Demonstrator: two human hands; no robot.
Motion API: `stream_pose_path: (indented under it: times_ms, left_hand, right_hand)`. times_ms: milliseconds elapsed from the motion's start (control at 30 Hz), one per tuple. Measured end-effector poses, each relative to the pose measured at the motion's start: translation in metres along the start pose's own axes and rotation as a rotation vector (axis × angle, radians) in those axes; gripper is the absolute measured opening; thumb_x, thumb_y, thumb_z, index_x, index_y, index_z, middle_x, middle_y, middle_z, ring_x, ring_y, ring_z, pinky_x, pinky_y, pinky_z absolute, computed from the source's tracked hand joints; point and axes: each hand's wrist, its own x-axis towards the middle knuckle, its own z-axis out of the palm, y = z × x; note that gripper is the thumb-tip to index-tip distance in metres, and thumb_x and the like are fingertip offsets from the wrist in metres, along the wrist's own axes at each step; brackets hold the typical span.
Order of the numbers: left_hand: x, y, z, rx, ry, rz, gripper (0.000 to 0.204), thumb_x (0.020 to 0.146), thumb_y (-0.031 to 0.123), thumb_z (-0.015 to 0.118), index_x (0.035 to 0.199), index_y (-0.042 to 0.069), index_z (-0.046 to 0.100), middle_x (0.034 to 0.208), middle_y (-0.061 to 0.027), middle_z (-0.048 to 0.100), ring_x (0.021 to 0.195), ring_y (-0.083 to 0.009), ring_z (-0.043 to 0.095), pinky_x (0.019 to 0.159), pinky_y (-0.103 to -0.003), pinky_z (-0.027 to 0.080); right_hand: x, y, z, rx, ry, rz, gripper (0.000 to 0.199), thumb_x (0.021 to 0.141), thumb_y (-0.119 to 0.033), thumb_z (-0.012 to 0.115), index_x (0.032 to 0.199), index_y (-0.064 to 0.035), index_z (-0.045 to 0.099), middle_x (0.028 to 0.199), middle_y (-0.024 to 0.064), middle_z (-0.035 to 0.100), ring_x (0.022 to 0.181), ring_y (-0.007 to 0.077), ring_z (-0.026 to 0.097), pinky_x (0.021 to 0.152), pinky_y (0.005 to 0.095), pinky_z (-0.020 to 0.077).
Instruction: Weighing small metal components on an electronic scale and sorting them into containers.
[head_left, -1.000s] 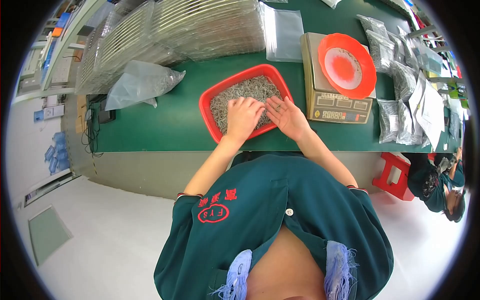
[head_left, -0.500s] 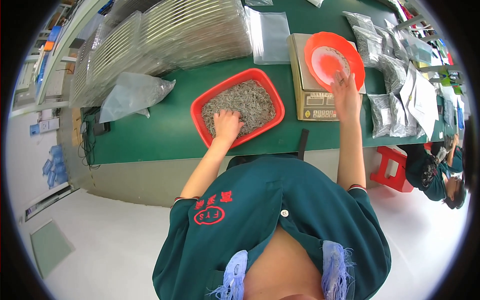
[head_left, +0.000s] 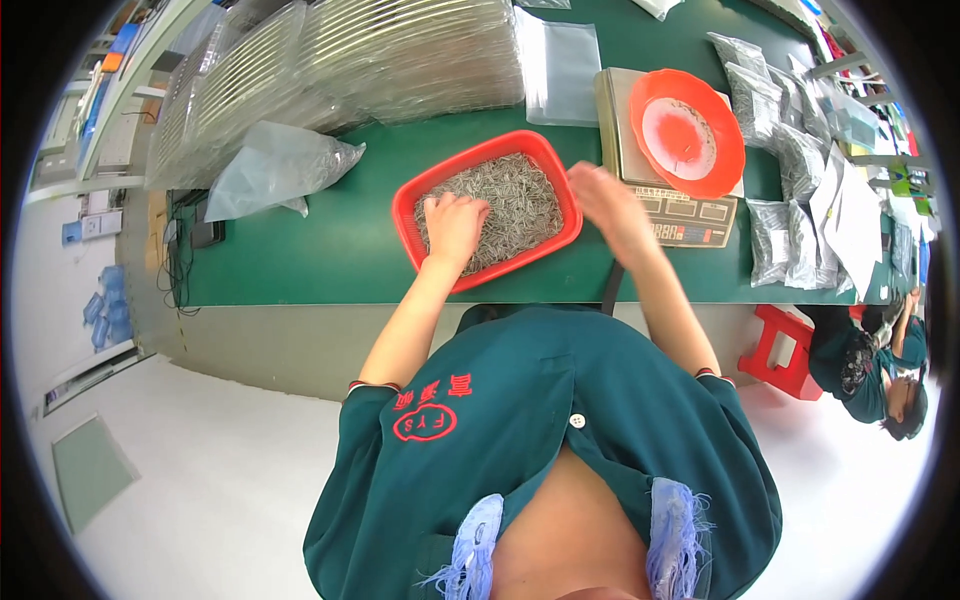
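Note:
A red plastic basket [head_left: 573, 215] full of thin metal pins [head_left: 522, 205] sits on the green table in front of me. My left hand [head_left: 455, 230] is in its left side, fingers curled down into the pins, with the fingertips hidden among them. Just past the basket's right rim, my right hand [head_left: 615, 215] hangs in the air, blurred by motion. Its fingers look stretched out and no object shows in it. To its right, an orange-red plate [head_left: 732, 150] with a pale middle rests on a weighing scale [head_left: 690, 222]; a few small pins lie in the plate.
Stacked clear plastic trays [head_left: 420, 60] fill the back left. A clear bag [head_left: 275, 170] of pieces lies before them. Flat plastic bags [head_left: 565, 75] lie behind the basket. Filled bags [head_left: 768, 240] and papers [head_left: 845, 225] line the right. Another person [head_left: 885, 370] sits at far right.
My right hand has left the plate and swung left and nearer, toward the basket. The left hand stays in the pins. The whole view has shifted slightly.

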Motion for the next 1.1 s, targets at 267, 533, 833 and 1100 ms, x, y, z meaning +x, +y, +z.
stream_pose_path:
  times_ms: [267, 533, 833, 1100]
  left_hand:
    - [0.0, -0.002, -0.015, -0.14, 0.127, -0.027, 0.01, 0.074, 0.023, 0.059, 0.078, 0.016, 0.065, 0.09, 0.0022, 0.061, 0.087, -0.0184, 0.053, 0.08, -0.037, 0.032]
    - [0.012, 0.019, -0.029, -0.61, 0.073, -0.035, 0.018, 0.076, 0.026, 0.057, 0.085, 0.013, 0.065, 0.092, -0.0006, 0.061, 0.09, -0.0187, 0.053, 0.079, -0.039, 0.035]
    - [-0.009, -0.003, 0.035, 0.036, -0.173, -0.001, 0.011, 0.068, 0.02, 0.065, 0.077, 0.015, 0.06, 0.079, -0.0017, 0.057, 0.085, -0.0209, 0.051, 0.073, -0.038, 0.034]
    - [-0.009, 0.001, 0.038, -0.031, -0.145, 0.053, 0.01, 0.068, 0.019, 0.062, 0.078, 0.014, 0.061, 0.078, -0.0022, 0.055, 0.084, -0.0198, 0.05, 0.073, -0.038, 0.033]
  right_hand:
    - [0.004, 0.039, 0.038, 0.046, -0.171, 0.24, 0.05, 0.091, -0.035, 0.036, 0.125, 0.003, 0.035, 0.127, 0.0128, 0.04, 0.118, 0.0215, 0.038, 0.099, 0.0346, 0.0283]
    - [0.011, 0.049, 0.042, 0.608, -0.098, 0.418, 0.044, 0.093, -0.029, 0.029, 0.122, 0.0031, 0.034, 0.121, 0.0142, 0.042, 0.115, 0.0245, 0.041, 0.097, 0.0378, 0.0333]
    - [0.004, 0.04, 0.024, 0.648, -0.078, 0.355, 0.043, 0.092, -0.028, 0.034, 0.122, 0.0025, 0.034, 0.122, 0.0138, 0.043, 0.114, 0.0235, 0.043, 0.097, 0.0359, 0.0341]
    - [-0.001, 0.041, 0.016, 0.63, -0.025, 0.352, 0.043, 0.092, -0.029, 0.033, 0.122, 0.0012, 0.036, 0.122, 0.0132, 0.044, 0.113, 0.0227, 0.043, 0.097, 0.0354, 0.0344]
